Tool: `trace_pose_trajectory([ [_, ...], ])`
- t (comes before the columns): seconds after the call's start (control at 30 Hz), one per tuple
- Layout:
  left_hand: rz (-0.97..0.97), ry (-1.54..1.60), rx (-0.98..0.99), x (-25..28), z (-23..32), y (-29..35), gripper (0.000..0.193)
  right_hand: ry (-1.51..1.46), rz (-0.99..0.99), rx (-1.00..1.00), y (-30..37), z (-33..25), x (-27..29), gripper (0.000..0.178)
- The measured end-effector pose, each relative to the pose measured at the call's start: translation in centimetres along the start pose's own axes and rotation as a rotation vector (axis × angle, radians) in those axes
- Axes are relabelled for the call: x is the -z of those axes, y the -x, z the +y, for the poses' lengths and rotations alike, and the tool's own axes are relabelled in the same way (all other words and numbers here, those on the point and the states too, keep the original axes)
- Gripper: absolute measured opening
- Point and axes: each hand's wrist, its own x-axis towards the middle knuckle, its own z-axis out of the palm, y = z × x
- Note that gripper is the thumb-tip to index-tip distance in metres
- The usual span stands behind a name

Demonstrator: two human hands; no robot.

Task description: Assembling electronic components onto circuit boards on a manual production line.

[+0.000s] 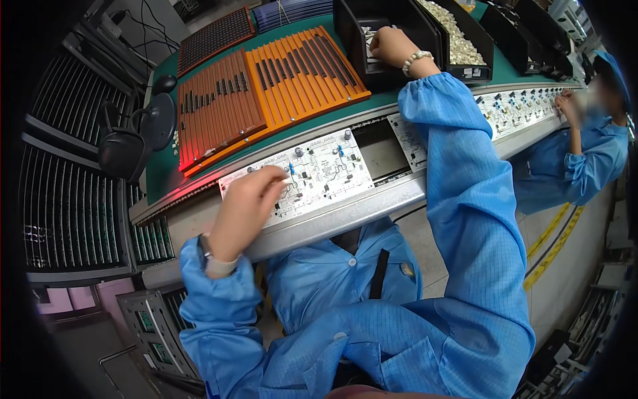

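Observation:
A white circuit board (319, 173) dotted with blue, black and grey components lies on the conveyor rail in front of me. Over its left end is my left hand (246, 203), fingers curled together in a pinch near the board's surface; whatever they hold is too small or hidden. My right hand (393, 45) reaches into a black bin (352, 16) at the back, its fingers closed down by whitish small parts (369, 43). I cannot make out what sits between those fingertips.
Orange slotted trays (302, 66) with rows of black parts stand behind the board. Another black bin (458, 30) holds cream-coloured pieces. A second board (407, 143) lies further right on the rail (345, 216). At the far right a co-worker (571, 146) handles more boards.

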Motion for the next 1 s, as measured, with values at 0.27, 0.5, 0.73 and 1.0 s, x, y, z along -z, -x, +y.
trace_pose_trajectory([
  [0.27,-0.028,-0.166,-0.207,-3.7,-1.2,-4.2,0.013,-0.312,0.166,0.039,6.1,-2.5,4.3,0.022],
  [0.5,-0.068,-0.172,-0.135,-4.0,-1.0,-4.9,0.009,-0.769,0.464,0.04,8.5,-4.5,5.5,0.015],
  [0.73,-0.062,-0.272,-0.158,-4.2,-0.3,-5.0,0.01,-1.065,0.314,0.045,9.9,-5.5,7.2,0.017],
  [1.0,-0.044,-0.236,-0.123,-4.5,-0.8,-5.0,0.008,-1.255,0.02,0.196,11.5,-6.7,8.5,0.017],
])
